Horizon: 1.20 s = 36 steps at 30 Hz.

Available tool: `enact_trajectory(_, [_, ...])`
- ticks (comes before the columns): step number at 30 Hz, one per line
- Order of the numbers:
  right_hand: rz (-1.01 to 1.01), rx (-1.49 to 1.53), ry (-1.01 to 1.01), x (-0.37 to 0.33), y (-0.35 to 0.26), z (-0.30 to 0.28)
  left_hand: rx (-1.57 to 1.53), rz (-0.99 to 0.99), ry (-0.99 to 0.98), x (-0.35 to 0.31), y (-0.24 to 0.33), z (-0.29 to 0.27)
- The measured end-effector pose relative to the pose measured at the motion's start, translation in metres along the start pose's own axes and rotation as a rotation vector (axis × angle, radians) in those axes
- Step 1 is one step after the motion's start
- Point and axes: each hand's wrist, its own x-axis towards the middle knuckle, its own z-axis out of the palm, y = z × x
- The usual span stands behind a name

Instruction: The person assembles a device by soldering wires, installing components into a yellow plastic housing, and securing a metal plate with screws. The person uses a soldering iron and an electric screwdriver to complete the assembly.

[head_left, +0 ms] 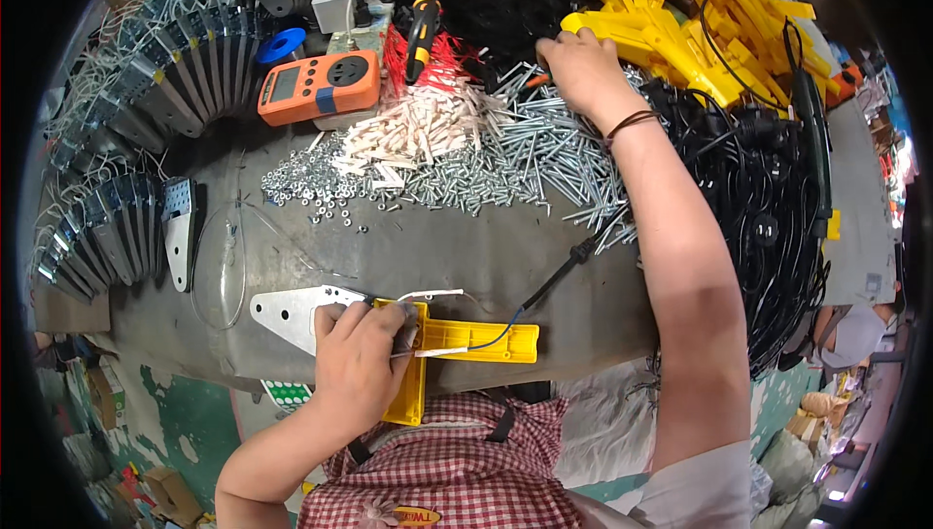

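Near the front edge of the bench, my left hand (355,364) is closed on a T-shaped yellow plastic handle shell (486,340), open side up. A flat silver metal plate (292,315) with holes sticks out of it to the left. A white-sleeved joint and a blue wire (501,337) run across the shell to a black power cord (551,281). Stretched far forward, my right hand (588,72) rests at the edge of a heap of yellow plastic shells (671,24), above the long screws. Its fingers bend downward, and their tips are hidden.
Heaps of long screws (549,145), nuts (316,179) and white sleeves (418,126) lie mid-bench. Behind them are an orange meter (319,87) and a soldering iron (424,29). Metal plates with wires (175,63) stand in rows at left; black cords (758,228) pile at right.
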Motion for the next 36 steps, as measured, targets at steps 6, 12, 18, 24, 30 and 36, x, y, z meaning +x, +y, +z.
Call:
enact_trajectory(6, [0.007, 0.933, 0.344, -0.063, -0.019, -0.053, 0.128, 0.101, -0.067, -0.002, -0.001, -0.001])
enact_trajectory(12, [-0.073, 0.918, 0.268, -0.148, -0.070, -0.110, 0.251, 0.301, -0.349, -0.011, 0.002, -0.026])
enact_trajectory(18, [0.033, 2.185, 0.044, -0.178, -0.117, -0.101, 0.299, 0.323, -0.364, -0.027, 0.004, -0.033])
enact_trajectory(24, [-0.017, 2.476, -0.325, -0.172, -0.138, -0.091, 0.252, 0.280, -0.321, -0.025, 0.008, -0.026])
enact_trajectory(30, [-0.047, 2.547, -0.279, -0.165, -0.140, -0.082, 0.257, 0.264, -0.304, -0.024, 0.012, -0.023])
enact_trajectory(36, [-0.578, 2.077, -0.503, -0.120, -0.140, -0.106, -0.158, 0.299, -0.047, -0.022, -0.008, -0.035])
